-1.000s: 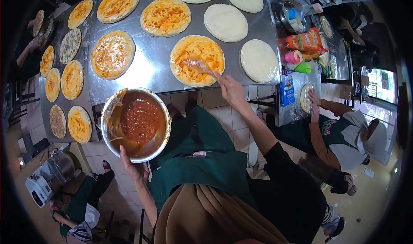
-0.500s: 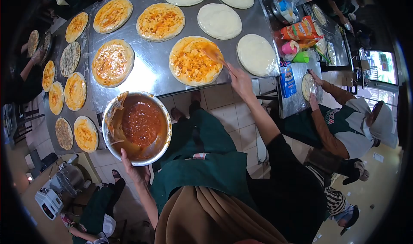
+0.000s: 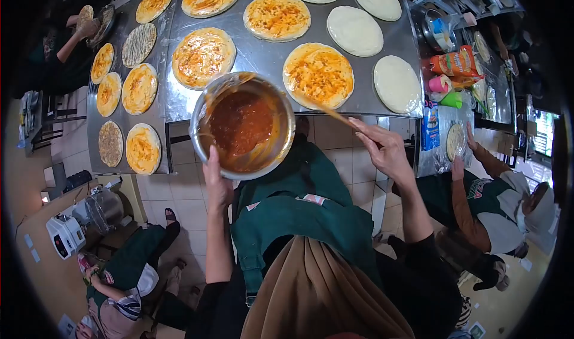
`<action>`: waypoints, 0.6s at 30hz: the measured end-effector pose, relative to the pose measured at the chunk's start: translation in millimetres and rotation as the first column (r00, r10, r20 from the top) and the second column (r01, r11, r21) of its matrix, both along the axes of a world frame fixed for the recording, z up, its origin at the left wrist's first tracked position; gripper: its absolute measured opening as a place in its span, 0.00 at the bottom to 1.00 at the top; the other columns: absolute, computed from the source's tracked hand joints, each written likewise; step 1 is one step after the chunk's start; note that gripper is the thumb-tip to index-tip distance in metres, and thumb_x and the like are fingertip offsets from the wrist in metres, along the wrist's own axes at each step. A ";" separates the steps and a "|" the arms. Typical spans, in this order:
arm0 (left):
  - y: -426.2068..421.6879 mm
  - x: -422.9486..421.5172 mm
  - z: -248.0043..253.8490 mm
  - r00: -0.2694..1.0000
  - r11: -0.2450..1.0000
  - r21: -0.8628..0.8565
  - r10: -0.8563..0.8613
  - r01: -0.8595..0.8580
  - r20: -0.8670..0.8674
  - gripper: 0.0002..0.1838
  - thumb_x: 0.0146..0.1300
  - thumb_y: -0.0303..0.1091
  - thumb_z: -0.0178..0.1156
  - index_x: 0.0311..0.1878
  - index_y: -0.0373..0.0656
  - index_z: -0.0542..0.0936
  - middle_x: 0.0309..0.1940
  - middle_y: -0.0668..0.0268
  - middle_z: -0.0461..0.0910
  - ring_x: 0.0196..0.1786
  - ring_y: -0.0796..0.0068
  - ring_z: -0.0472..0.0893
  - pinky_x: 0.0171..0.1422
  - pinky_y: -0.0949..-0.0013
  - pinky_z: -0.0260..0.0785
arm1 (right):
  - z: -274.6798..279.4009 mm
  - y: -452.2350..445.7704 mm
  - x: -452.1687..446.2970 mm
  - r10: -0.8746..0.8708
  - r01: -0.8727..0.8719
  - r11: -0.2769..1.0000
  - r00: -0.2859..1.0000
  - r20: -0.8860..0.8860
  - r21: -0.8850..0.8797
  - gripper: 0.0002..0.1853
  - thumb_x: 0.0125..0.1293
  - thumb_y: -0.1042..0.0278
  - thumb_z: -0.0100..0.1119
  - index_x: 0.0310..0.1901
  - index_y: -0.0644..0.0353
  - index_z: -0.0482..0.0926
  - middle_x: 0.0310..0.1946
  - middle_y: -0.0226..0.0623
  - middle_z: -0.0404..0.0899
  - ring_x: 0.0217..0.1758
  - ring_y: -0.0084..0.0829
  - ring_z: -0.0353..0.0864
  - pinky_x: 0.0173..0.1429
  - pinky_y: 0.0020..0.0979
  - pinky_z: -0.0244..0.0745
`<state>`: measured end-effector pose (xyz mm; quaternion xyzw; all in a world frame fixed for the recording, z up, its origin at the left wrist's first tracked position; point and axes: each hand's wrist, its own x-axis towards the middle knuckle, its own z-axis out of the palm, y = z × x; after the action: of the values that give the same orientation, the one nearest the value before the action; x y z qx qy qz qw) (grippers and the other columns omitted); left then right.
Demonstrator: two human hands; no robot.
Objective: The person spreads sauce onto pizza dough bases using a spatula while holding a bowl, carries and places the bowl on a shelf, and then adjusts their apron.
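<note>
My left hand [image 3: 216, 180] grips the rim of a metal bowl [image 3: 291, 129], tilted, with chunky red sauce [image 3: 242, 123] inside. In my right hand [image 3: 384, 150] is the handle of a wooden spatula [image 3: 332, 113]. Its far end is at the lower edge of a sauce-covered round of dough [image 3: 318, 75], between that round and the bowl; its head is hard to make out. To the right of this round lies a plain white dough round [image 3: 397, 84], with another plain round [image 3: 355, 31] behind it.
Several sauced rounds [image 3: 204, 58] cover the metal table [image 3: 263, 64]. On the right, a blue box [image 3: 430, 128], an orange bag [image 3: 457, 62] and cups stand near a co-worker [image 3: 478, 189] handling a dough round. A mixer [image 3: 101, 210] and a seated person [image 3: 128, 261] are lower left.
The spatula has come off the middle of the sauced round, back toward the bowl. My left hand has raised the bowl nearer the table edge, and the whole view has shifted.
</note>
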<state>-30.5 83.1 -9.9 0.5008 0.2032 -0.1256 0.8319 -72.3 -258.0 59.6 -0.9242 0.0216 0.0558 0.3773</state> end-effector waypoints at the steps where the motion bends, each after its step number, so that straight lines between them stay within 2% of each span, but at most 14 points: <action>1: -2.3 4.3 -0.1 0.998 0.999 0.019 -0.038 0.038 0.041 0.27 0.72 0.45 0.49 0.66 0.36 0.62 0.62 0.58 0.68 0.63 0.69 0.70 0.70 0.62 0.60 | 12.8 3.9 7.0 0.145 -0.144 0.980 0.989 -0.005 -0.139 0.21 0.62 0.77 0.57 0.58 0.52 0.78 0.41 0.36 0.83 0.36 0.31 0.82 0.40 0.26 0.76; 4: -12.8 14.4 -0.8 0.977 0.988 0.083 -0.142 0.130 0.158 0.27 0.73 0.43 0.49 0.67 0.36 0.61 0.62 0.58 0.66 0.63 0.69 0.68 0.70 0.64 0.58 | 20.2 13.9 27.7 0.429 -0.362 0.837 0.899 0.083 -0.411 0.26 0.57 0.76 0.58 0.58 0.45 0.77 0.32 0.28 0.81 0.32 0.33 0.80 0.34 0.32 0.76; 5: -17.6 17.7 -0.9 0.966 0.983 0.111 -0.168 0.148 0.198 0.27 0.73 0.43 0.49 0.67 0.36 0.60 0.63 0.58 0.66 0.64 0.69 0.67 0.70 0.64 0.57 | 15.5 14.7 31.4 0.466 -0.400 0.792 0.884 0.034 -0.461 0.28 0.54 0.76 0.58 0.59 0.44 0.75 0.33 0.28 0.80 0.35 0.33 0.80 0.35 0.33 0.77; 6: -21.2 21.0 -1.2 0.952 0.977 0.140 -0.193 0.163 0.237 0.27 0.73 0.43 0.49 0.67 0.36 0.60 0.63 0.58 0.65 0.65 0.69 0.66 0.70 0.65 0.56 | 12.3 16.5 32.6 0.484 -0.408 0.768 0.874 0.031 -0.494 0.27 0.55 0.76 0.58 0.58 0.45 0.76 0.32 0.29 0.79 0.34 0.33 0.80 0.34 0.34 0.77; 7: -23.3 22.3 -6.1 0.936 0.948 0.261 -0.248 0.181 0.249 0.29 0.73 0.42 0.49 0.69 0.35 0.57 0.65 0.56 0.63 0.68 0.68 0.62 0.72 0.65 0.53 | 9.2 18.1 33.7 0.504 -0.418 0.742 0.863 0.025 -0.525 0.26 0.55 0.75 0.58 0.58 0.46 0.76 0.31 0.30 0.79 0.34 0.34 0.80 0.34 0.34 0.77; 8: -27.5 24.1 -9.0 0.934 0.942 0.275 -0.263 0.194 0.243 0.30 0.73 0.42 0.49 0.70 0.35 0.56 0.66 0.56 0.62 0.68 0.68 0.62 0.72 0.65 0.52 | 6.6 18.3 34.3 0.525 -0.428 0.714 0.851 0.018 -0.554 0.25 0.55 0.75 0.57 0.57 0.48 0.77 0.30 0.31 0.79 0.33 0.34 0.80 0.34 0.35 0.77; 11: -48.7 29.5 -10.7 0.935 0.935 0.271 -0.288 0.228 0.206 0.34 0.72 0.43 0.49 0.73 0.35 0.51 0.67 0.55 0.60 0.69 0.68 0.60 0.73 0.65 0.51 | 2.6 16.3 27.2 0.519 -0.508 0.795 0.852 -0.062 -0.331 0.21 0.58 0.72 0.57 0.55 0.52 0.79 0.27 0.34 0.80 0.28 0.37 0.80 0.33 0.37 0.76; 14: -73.9 33.9 -3.7 0.940 0.947 0.202 -0.289 0.251 0.184 0.35 0.72 0.43 0.49 0.74 0.35 0.48 0.68 0.55 0.60 0.70 0.68 0.60 0.73 0.65 0.50 | -30.8 -1.9 22.5 0.469 -0.465 0.881 0.883 -0.033 0.088 0.17 0.62 0.70 0.57 0.53 0.54 0.81 0.25 0.38 0.80 0.23 0.41 0.78 0.32 0.38 0.75; 15: -81.1 35.1 -6.7 0.940 0.949 0.181 -0.289 0.256 0.183 0.37 0.72 0.43 0.50 0.74 0.36 0.46 0.68 0.55 0.60 0.69 0.68 0.61 0.73 0.66 0.52 | -33.3 -8.0 24.8 0.442 -0.394 0.883 0.881 -0.169 0.254 0.15 0.67 0.66 0.56 0.53 0.56 0.81 0.22 0.35 0.80 0.16 0.34 0.73 0.25 0.32 0.70; 16: -87.6 36.8 -6.8 0.946 0.953 0.144 -0.288 0.268 0.151 0.37 0.72 0.44 0.50 0.74 0.36 0.47 0.68 0.55 0.60 0.69 0.68 0.62 0.72 0.66 0.53 | -33.2 -12.8 27.7 0.415 -0.271 0.873 0.850 -0.326 0.405 0.15 0.68 0.65 0.56 0.53 0.57 0.81 0.21 0.33 0.78 0.15 0.29 0.71 0.24 0.29 0.67; 18: -101.0 42.7 -6.3 0.953 0.956 0.069 -0.290 0.285 0.089 0.37 0.72 0.45 0.50 0.74 0.36 0.47 0.67 0.55 0.61 0.68 0.69 0.63 0.72 0.65 0.55 | -31.9 -22.6 35.8 0.410 0.051 0.796 0.688 -0.599 0.603 0.15 0.69 0.62 0.56 0.53 0.59 0.81 0.20 0.28 0.76 0.14 0.20 0.66 0.20 0.23 0.62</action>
<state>12.1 -17.9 -16.2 0.5536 0.0906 -0.2150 0.7995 -36.5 -280.6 27.6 -0.6687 0.0501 0.4462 0.5927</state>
